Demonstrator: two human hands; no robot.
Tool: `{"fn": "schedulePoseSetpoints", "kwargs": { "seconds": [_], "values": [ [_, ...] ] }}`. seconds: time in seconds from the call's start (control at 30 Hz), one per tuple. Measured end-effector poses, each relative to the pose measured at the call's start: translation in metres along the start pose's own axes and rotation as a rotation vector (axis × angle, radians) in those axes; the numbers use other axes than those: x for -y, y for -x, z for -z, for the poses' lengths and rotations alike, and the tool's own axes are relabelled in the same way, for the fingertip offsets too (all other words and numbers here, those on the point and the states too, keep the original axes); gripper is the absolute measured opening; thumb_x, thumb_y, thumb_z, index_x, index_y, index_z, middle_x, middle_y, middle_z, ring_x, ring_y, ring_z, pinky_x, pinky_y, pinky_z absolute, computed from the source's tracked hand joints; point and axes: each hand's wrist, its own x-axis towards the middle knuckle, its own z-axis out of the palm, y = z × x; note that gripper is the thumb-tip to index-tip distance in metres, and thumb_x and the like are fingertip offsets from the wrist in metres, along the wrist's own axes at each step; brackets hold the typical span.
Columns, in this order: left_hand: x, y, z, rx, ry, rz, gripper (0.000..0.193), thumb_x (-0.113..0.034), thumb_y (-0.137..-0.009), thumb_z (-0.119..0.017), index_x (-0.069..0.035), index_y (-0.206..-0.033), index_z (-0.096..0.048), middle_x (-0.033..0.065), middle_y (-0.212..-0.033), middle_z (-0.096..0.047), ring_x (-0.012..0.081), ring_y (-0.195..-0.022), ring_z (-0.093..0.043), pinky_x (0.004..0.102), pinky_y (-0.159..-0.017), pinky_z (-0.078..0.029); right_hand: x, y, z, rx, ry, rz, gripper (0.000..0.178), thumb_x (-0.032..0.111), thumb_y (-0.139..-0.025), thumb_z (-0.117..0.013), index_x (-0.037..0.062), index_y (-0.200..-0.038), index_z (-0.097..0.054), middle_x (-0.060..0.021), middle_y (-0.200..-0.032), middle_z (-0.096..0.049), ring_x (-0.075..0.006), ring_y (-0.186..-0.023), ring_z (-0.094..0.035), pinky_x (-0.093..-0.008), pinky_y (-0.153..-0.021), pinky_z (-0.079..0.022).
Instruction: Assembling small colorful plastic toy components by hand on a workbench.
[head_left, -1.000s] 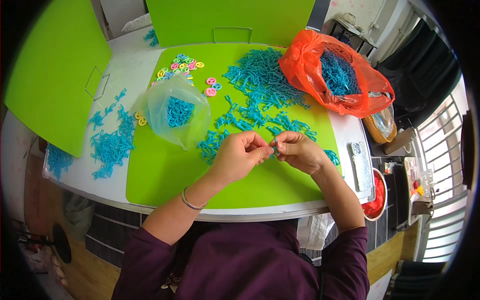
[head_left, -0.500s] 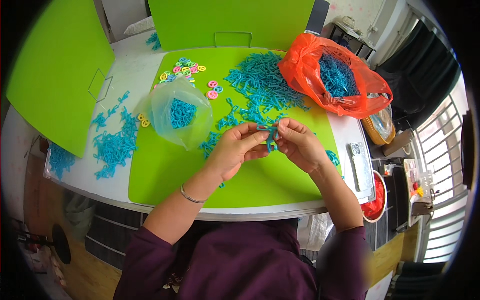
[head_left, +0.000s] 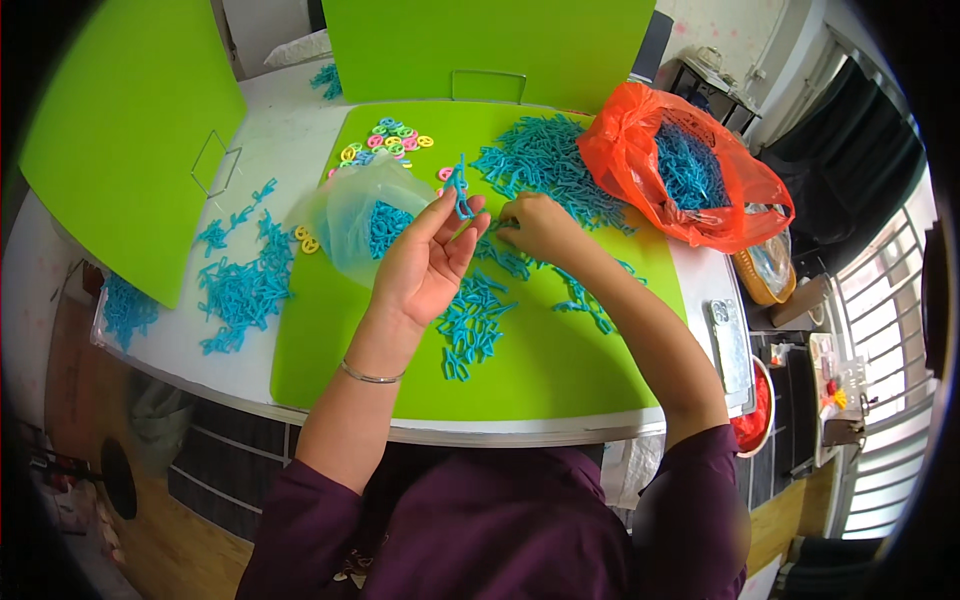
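My left hand (head_left: 425, 255) is raised palm up over the green board (head_left: 570, 385). Its thumb and fingers pinch a blue plastic link piece (head_left: 461, 190), whose thin end points upward. My right hand (head_left: 535, 228) is lowered at the near edge of the large heap of small blue plastic pieces (head_left: 545, 155). Its fingers are curled together, and what they grip, if anything, is hidden. Nearer to me lies a loose cluster of blue links (head_left: 472, 325). Beside my left hand stands a translucent bag (head_left: 345, 215) with blue links inside.
At the back right sits a red plastic bag (head_left: 610, 130) full of blue pieces. Colourful rings (head_left: 390, 140) lie at the back left. More blue links (head_left: 245, 290) are spread on the white table at the left. A phone (head_left: 730, 345) rests near the right edge. Green panels (head_left: 130, 130) stand around.
My hands have parted: the left has moved up and left with the blue link piece, and the right has gone down to the heap's near edge. The view has shifted slightly.
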Motion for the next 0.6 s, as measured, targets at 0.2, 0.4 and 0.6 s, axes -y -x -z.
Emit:
{"fn": "schedulePoseSetpoints", "kwargs": {
  "seconds": [0.2, 0.4, 0.6],
  "values": [
    [0.006, 0.000, -0.003, 0.026, -0.024, 0.043, 0.017, -0.013, -0.088, -0.058, 0.002, -0.095, -0.060, 0.0122, -0.088, -0.064, 0.0165, -0.082, -0.064, 0.0169, -0.063, -0.056, 0.017, 0.016, 0.017, 0.029, -0.060, -0.086, 0.022, 0.015, -0.074, -0.065, 0.0021, -0.092, -0.062, -0.0134, -0.076, -0.063, -0.0288, -0.075, -0.061, -0.0365, -0.069, -0.048],
    [0.021, 0.000, 0.001, 0.005, -0.112, 0.107, 0.015, -0.014, -0.087, -0.058, 0.001, -0.091, -0.057, 0.0132, -0.089, -0.064, 0.0177, -0.081, -0.065, 0.0188, -0.067, -0.056, 0.017, 0.065, 0.046, -0.069, -0.710, -0.373, 0.023, 0.006, -0.080, -0.064, -0.0016, -0.101, -0.059, -0.0089, -0.093, -0.064, -0.0129, -0.088, -0.061, -0.0260, -0.077, -0.049],
    [0.040, -0.002, 0.003, 0.008, -0.150, 0.208, 0.017, -0.011, -0.086, -0.059, 0.003, -0.096, -0.059, 0.0124, -0.092, -0.063, 0.0174, -0.085, -0.064, 0.0183, -0.067, -0.056, -0.005, 0.100, 0.041, -0.109, -0.712, -0.386, 0.026, 0.003, -0.080, -0.060, -0.0029, -0.106, -0.059, -0.0091, -0.100, -0.062, -0.0131, -0.091, -0.061, -0.0259, -0.080, -0.048]
  ]
}}
